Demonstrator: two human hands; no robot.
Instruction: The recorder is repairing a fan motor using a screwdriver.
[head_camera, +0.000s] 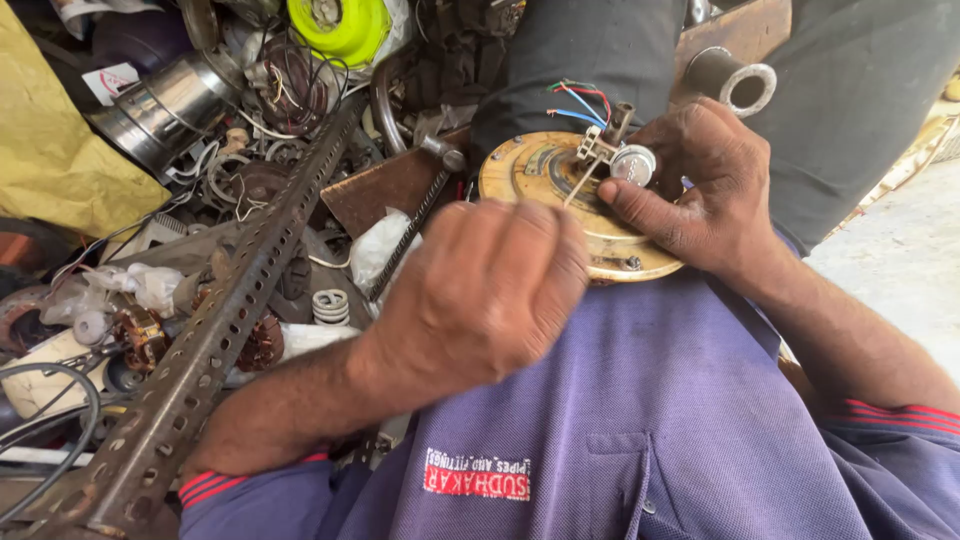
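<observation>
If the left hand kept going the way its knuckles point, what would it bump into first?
Most likely the round yellowish disc just beyond the left hand, near the right hand; depth is hard to judge.

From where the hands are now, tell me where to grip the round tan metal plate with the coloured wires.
Grip the round tan metal plate by its bare left rim, coming from the left. The right hand covers the right edge, the small metal fitting crowds the centre, and the left hand sits nearest that rim.
</observation>
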